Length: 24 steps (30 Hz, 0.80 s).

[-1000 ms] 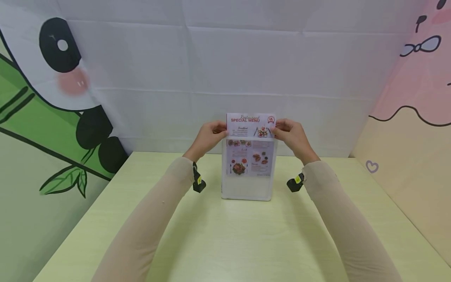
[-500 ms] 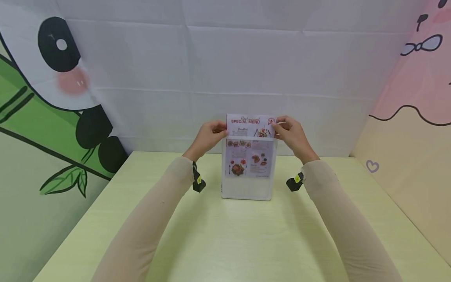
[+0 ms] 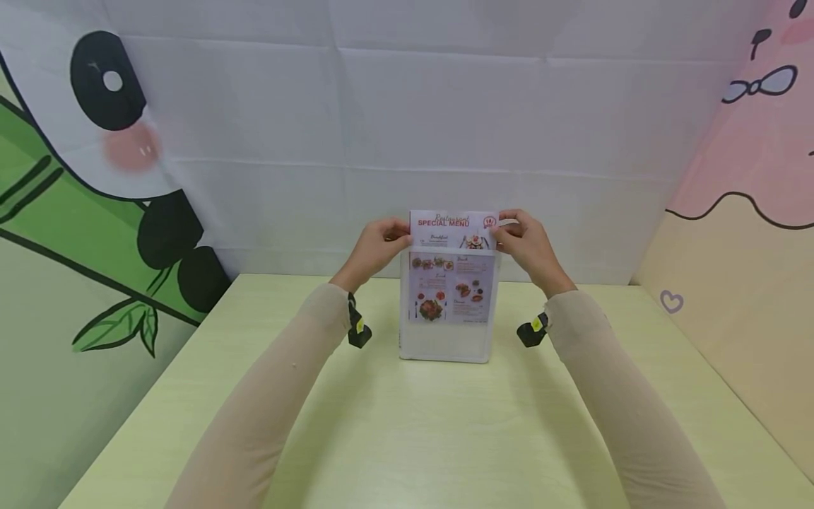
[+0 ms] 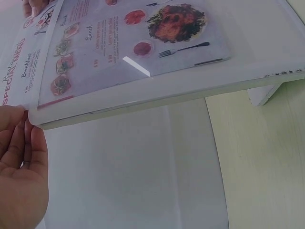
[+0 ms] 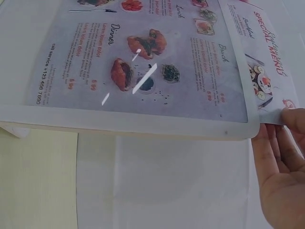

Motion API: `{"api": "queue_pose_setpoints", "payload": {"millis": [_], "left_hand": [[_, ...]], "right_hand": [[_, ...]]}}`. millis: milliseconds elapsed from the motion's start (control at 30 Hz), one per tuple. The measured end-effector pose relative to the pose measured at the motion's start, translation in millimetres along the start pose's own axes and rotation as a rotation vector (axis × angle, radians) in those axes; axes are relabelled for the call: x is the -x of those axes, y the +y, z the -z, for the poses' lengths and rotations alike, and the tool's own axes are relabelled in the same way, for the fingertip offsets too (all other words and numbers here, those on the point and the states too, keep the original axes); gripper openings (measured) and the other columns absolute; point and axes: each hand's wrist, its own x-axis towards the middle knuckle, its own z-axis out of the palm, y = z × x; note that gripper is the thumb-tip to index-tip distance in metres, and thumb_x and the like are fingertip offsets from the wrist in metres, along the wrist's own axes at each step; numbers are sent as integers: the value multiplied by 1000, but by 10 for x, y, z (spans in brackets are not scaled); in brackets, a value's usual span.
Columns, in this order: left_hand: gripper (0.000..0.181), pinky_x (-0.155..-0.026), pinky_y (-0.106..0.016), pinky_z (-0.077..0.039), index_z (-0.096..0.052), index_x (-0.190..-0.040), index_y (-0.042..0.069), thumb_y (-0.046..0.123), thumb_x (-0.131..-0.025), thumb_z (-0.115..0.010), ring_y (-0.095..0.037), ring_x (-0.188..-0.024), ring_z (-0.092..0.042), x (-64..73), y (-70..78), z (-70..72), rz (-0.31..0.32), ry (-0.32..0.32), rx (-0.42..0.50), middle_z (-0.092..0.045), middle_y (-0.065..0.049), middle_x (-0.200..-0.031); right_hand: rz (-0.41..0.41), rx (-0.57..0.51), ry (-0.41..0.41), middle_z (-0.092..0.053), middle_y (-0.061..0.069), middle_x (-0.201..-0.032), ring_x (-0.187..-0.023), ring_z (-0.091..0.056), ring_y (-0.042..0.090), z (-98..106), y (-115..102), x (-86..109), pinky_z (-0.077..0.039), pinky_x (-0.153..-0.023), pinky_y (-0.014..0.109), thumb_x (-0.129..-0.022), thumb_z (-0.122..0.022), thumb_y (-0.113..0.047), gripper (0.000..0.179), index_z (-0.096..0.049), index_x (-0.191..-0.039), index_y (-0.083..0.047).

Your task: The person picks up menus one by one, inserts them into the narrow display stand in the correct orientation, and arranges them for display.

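A printed menu sheet (image 3: 453, 230) stands partly inside a white-framed clear menu holder (image 3: 445, 343), its top strip sticking out above the holder's upper edge. Behind the clear front, the sheet's lower edge sits some way above the holder's bottom. My left hand (image 3: 378, 246) pinches the sheet's left edge near the top corner, fingers beside the frame's corner. On the opposite side my right hand (image 3: 524, 244) pinches the right edge, thumb on the printed face by the round logo. In the right wrist view that thumb and the curled fingers (image 5: 281, 148) show clearly.
The holder stands upright on a pale yellow-green table (image 3: 432, 438), with a white support foot (image 4: 263, 94) behind it. A white cloth backdrop (image 3: 407, 127) hangs at the table's back. Painted panels flank both sides. Each wrist wears a black camera.
The menu sheet has slid slightly down into the holder, so less of it sticks out. My right hand has shifted its fingers a little on the edge; the holder stays put.
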Motion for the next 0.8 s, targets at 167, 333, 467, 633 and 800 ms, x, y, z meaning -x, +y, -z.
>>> {"api": "queue_pose_setpoints", "payload": {"millis": [167, 333, 467, 633, 800], "left_hand": [[21, -88, -35, -49, -64, -112, 2, 13, -95, -60, -24, -97, -59, 2, 2, -2, 1, -2, -2, -65, -14, -108], [21, -88, -35, -49, -63, -112, 2, 14, -95, -60, -24, -98, -59, -1, -1, 1, 7, -2, -5, -65, -14, -107], [21, -89, -36, -49, -64, -112, 2, 14, -95, -60, -24, -99, -59, -8, 2, 3, 11, 2, -12, -65, -14, -108], [21, -89, -36, -49, -64, -112, 3, 15, -95, -61, -24, -99, -59, -5, 7, 0, 8, 7, -14, -65, -13, -109], [20, -87, -35, -49, -63, -112, 3, 13, -95, -61, -24, -99, -59, 7, 22, -1, 7, 12, -9, -65, -14, -109]], "right_hand": [[22, -9, 10, -62, 17, -119, -101, -62, 21, -7, -10, 7, -53, -94, 38, -99, -53, -21, 31, -49, -129, -10], [35, -12, 28, -63, 13, -114, -98, -63, 17, -17, -15, 4, -54, -91, 35, -99, -53, -26, 27, -53, -119, -9], [40, -22, 37, -64, 11, -111, -95, -63, 14, -21, -17, 10, -56, -86, 28, -98, -56, -25, 28, -57, -115, -3], [56, -8, 19, -63, 13, -115, -93, -64, 13, -13, -24, 43, -55, -86, 26, -97, -58, -26, 34, -58, -117, 1], [59, 6, 15, -63, 15, -115, -88, -65, 11, -4, -24, 52, -55, -84, 24, -96, -59, -26, 35, -59, -117, 2]]}}
